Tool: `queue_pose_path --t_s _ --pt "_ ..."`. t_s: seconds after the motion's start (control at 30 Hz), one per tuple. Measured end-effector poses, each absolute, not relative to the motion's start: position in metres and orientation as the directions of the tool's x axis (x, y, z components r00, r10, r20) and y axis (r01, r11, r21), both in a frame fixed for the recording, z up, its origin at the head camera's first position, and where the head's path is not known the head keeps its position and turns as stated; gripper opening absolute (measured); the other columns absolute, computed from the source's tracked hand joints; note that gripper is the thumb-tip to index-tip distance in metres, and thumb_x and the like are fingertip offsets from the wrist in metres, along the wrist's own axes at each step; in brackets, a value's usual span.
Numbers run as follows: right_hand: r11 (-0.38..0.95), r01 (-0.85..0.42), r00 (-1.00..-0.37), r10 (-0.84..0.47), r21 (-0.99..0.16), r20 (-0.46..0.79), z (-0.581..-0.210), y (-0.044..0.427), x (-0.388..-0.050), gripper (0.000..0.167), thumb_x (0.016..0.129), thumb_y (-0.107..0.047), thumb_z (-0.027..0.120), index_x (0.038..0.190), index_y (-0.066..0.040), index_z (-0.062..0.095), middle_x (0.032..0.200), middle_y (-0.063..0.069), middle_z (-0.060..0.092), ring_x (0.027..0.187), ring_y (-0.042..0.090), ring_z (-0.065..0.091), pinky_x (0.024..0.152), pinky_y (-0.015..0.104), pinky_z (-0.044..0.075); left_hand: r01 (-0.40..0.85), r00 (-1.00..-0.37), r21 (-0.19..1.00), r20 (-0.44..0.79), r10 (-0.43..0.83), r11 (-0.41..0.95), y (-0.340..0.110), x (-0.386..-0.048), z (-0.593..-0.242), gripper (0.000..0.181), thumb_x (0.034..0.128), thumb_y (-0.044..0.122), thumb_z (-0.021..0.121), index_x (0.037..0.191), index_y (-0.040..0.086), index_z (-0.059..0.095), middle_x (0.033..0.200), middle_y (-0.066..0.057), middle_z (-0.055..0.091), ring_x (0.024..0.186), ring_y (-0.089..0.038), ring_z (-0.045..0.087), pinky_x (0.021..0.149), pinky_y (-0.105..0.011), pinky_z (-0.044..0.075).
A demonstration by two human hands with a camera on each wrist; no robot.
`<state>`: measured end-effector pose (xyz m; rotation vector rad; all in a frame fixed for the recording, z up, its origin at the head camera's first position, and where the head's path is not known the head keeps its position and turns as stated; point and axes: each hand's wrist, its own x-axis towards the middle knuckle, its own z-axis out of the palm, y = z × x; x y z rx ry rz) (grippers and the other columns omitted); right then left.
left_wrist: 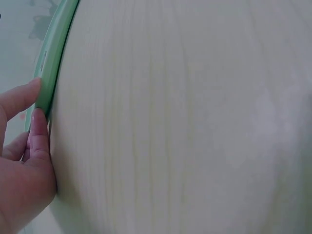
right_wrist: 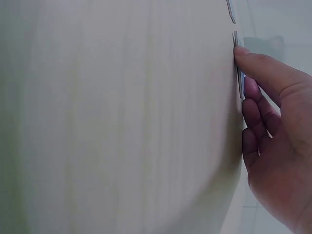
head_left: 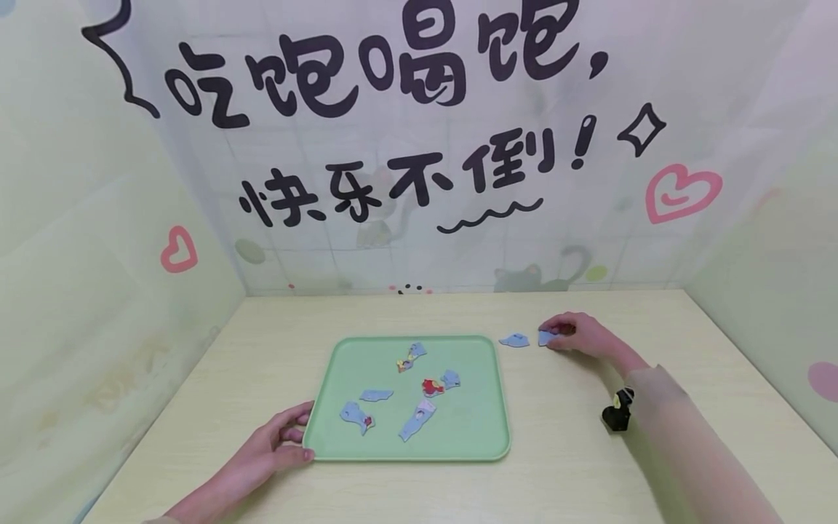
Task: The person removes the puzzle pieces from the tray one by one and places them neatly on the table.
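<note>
A light-green tray lies on the table with several irregular, printed puzzle pieces on it, among them a blue piece and a red-and-yellow one. At the tray's left edge my left hand holds the rim near the front corner. The left wrist view shows its thumb and a finger on the tray's green edge. Beyond the tray's right side, my right hand pinches a flat blue puzzle piece at the tabletop. Another blue puzzle piece lies just left of it.
A small black object with a yellow mark stands beside the right sleeve. Printed wall sheets enclose the pale wooden table at the back and both sides.
</note>
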<state>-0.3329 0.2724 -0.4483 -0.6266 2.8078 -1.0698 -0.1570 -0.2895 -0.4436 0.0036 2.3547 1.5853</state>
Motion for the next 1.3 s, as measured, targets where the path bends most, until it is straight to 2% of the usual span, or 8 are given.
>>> queue_pose_path --t_s 0.27,0.67,0.87,1.3 --pt "0.653 -0.355 -0.903 -0.424 -0.668 0.066 -0.4471 0.2733 -0.3330 0.035 0.089 -0.017 0.073 0.121 -0.005 0.069 0.105 0.009 0.066 0.090 0.010 0.051 0.080 0.018 0.042 -0.162 -0.956 0.905 -0.243 0.164 0.393 -0.2887 -0.1556 -0.4431 0.084 0.0808 0.012 0.075 0.153 0.006 0.032 0.139 -0.016 0.044 0.106 -0.014 0.053 0.087 -0.020 0.047" --pt "0.661 -0.340 -0.895 -0.445 -0.669 0.015 -0.4417 0.2711 -0.3312 0.036 0.091 -0.016 0.069 0.126 -0.006 0.066 0.122 0.015 0.066 0.098 0.018 0.050 0.085 0.021 0.042 -0.158 -0.956 0.903 -0.241 0.166 0.400 -0.2893 -0.1552 -0.4437 0.085 0.0808 0.013 0.075 0.153 0.007 0.031 0.140 -0.016 0.044 0.107 -0.014 0.053 0.087 -0.020 0.047" --pt "0.661 -0.334 -0.894 -0.447 -0.671 0.005 -0.4409 0.2706 -0.3304 0.036 0.092 -0.015 0.068 0.127 -0.006 0.066 0.124 0.017 0.063 0.101 0.021 0.049 0.086 0.024 0.041 -0.153 -0.959 0.901 -0.234 0.157 0.405 -0.2883 -0.1548 -0.4423 0.084 0.0804 0.013 0.076 0.152 0.007 0.034 0.139 -0.015 0.045 0.106 -0.013 0.052 0.087 -0.019 0.046" --pt "0.657 -0.329 -0.893 -0.450 -0.678 -0.004 -0.4408 0.2707 -0.3299 0.036 0.092 -0.016 0.069 0.127 -0.007 0.066 0.121 0.015 0.063 0.096 0.021 0.045 0.082 0.026 0.039 -0.158 -0.957 0.900 -0.242 0.163 0.406 -0.2890 -0.1551 -0.4424 0.083 0.0816 0.014 0.075 0.153 0.008 0.033 0.139 -0.015 0.044 0.105 -0.012 0.051 0.085 -0.019 0.047"
